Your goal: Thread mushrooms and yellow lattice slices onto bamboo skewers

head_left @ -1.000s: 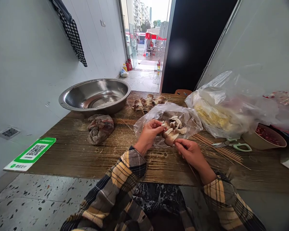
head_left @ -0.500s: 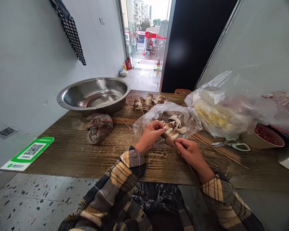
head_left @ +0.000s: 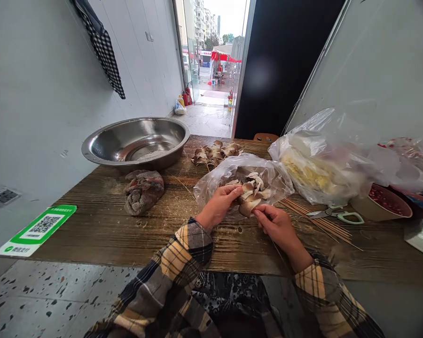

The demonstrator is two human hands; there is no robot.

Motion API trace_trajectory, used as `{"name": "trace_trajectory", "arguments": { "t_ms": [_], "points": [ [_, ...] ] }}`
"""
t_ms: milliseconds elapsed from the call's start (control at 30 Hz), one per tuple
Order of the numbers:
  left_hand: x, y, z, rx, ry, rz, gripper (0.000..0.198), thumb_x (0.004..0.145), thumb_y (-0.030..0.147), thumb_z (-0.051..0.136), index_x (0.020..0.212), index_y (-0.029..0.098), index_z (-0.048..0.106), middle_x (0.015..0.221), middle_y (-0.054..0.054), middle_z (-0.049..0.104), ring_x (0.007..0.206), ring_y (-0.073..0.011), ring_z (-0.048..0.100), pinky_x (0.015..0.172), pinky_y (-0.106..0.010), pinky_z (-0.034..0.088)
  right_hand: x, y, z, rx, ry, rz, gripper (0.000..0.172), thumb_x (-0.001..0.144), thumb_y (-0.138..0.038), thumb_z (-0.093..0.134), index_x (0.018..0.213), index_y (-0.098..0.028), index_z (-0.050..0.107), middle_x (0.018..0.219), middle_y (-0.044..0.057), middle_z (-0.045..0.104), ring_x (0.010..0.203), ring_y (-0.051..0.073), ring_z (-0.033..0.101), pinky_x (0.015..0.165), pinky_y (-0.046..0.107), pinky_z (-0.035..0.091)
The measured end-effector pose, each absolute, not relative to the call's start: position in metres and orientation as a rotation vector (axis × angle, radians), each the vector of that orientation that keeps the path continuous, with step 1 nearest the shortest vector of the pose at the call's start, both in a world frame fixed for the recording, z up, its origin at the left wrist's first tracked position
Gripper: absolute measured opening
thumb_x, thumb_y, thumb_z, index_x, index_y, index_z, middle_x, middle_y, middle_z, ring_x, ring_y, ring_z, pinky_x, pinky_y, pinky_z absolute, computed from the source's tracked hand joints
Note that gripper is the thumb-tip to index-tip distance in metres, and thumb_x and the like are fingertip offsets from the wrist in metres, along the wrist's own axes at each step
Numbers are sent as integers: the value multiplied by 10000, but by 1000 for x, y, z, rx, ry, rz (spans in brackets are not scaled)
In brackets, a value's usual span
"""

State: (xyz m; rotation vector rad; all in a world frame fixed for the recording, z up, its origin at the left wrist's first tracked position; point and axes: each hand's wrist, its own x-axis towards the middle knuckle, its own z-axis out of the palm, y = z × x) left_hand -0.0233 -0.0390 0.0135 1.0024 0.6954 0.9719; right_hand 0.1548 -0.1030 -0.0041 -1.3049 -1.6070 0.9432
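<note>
Head view shows hardly any change: the left hand point(head_left: 218, 204) still has its fingers pinching brown mushroom pieces point(head_left: 246, 207) by the near edge of the clear bag point(head_left: 211, 180) on the surface point(head_left: 176, 239), and the right hand point(head_left: 277, 220) still grips a thin stick point(head_left: 279, 252), so this bit seems unfinished.

Plaid sleeves point(head_left: 169, 263) in yellow, black and grey, dark swirl-patterned garment point(head_left: 229, 288)

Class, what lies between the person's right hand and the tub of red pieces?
Thin sticks and scissors lie between the right hand and the tub, as the head view shows.
</note>
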Motion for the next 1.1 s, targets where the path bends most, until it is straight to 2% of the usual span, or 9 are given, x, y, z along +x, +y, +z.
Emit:
{"name": "trace_trajectory", "arguments": {
  "t_ms": [200, 300, 433, 500, 600, 833, 967, 1033, 1100],
  "points": [
    [-25, -37, 15, 882, 718, 1089, 347, 632, 424, 811, 799, 136, 713, 743, -9, 638, 650, -90, 530, 598, -209, 406, 154, -103, -6, -1325, -1650, 990, 358, 891, -413, 541, 1073, -156, 709, 567, -28, 563, 448, 96, 483, 454, 214, 387],
    [-27, -36, 15, 815, 739, 1131, 354, 595, 394, 838, 809, 143, 707, 729, -3, 631, 631, -87, 533, 587, -209, 415, 153, -102, -9, -1351, -1632, 859, 370, 884, -412, 547, 1064, -150, 736, 585, 3, 625, 488, 126, 546, 480, 234, 428],
    [-26, -36, 14, 821, 746, 1116, 356, 581, 386, 847, 781, 130, 703, 713, -8, 624, 622, -87, 532, 583, -209, 417, 153, -100, -15, -1312, -1636, 698, 309, 879, -359, 564, 1021, -169, 762, 783, 60, 749, 696, 192, 681, 656, 292, 530],
    [-25, -36, 14, 848, 740, 1112, 334, 596, 374, 839, 773, 122, 708, 699, -9, 619, 613, -79, 518, 576, -200, 401, 153, -100, -16, -1281, -1637, 647, 274, 877, -334, 571, 996, -187, 769, 889, 69, 770, 797, 212, 707, 743, 314, 545],
    [-24, -36, 12, 887, 737, 1116, 309, 610, 363, 830, 754, 116, 713, 684, -7, 612, 606, -69, 497, 567, -188, 374, 153, -100, -18, -1261, -1631, 606, 249, 877, -314, 575, 986, -205, 770, 961, 67, 772, 856, 222, 717, 793, 333, 551],
    [-16, -40, 7, 927, 760, 1045, 291, 616, 372, 820, 719, 126, 702, 662, 2, 594, 602, -83, 501, 584, -219, 388, 150, -98, -17, -1301, -1584, 585, 222, 853, -330, 593, 884, -209, 777, 899, 62, 776, 810, 239, 714, 770, 362, 547],
    [-19, -37, 12, 1012, 751, 1093, 345, 677, 399, 780, 880, 127, 717, 801, -38, 674, 698, -109, 575, 679, -238, 442, 156, -97, -14, -1320, -1494, 591, 223, 821, -352, 613, 866, -203, 773, 854, 59, 770, 772, 228, 693, 735, 343, 530],
    [-25, -32, 14, 1034, 771, 1149, 370, 727, 409, 738, 974, 137, 696, 876, -62, 701, 745, -130, 619, 733, -265, 470, 162, -97, -12, -1345, -1409, 583, 251, 813, -373, 619, 887, -184, 767, 814, 54, 755, 723, 207, 662, 682, 316, 508],
    [-31, -26, 13, 1070, 840, 1205, 329, 773, 392, 687, 986, 141, 679, 891, -75, 709, 760, -151, 645, 752, -297, 492, 167, -97, -11, -1371, -1315, 575, 287, 817, -391, 613, 904, -157, 756, 716, 36, 707, 630, 170, 597, 598, 279, 459]
  ]
}}
